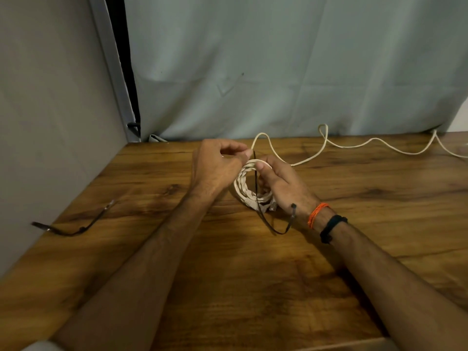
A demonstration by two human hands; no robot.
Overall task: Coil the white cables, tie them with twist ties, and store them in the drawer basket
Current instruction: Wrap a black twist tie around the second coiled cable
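Note:
A coiled white cable (243,184) stands on edge on the wooden table (228,274), held at its top and right side by my right hand (283,186). A thin black tie (258,196) runs down through the coil and curls out on the table towards my right wrist, ending in a small head (293,209). My left hand (215,165) pinches the tie's upper end just above the coil. A second, loose white cable (374,141) snakes along the back of the table to the right edge.
Another black tie (73,228) lies on the table at the left, near a grey panel (50,122). A grey cloth (278,72) hangs behind the table. Orange and black bands circle my right wrist. No drawer or basket is in view.

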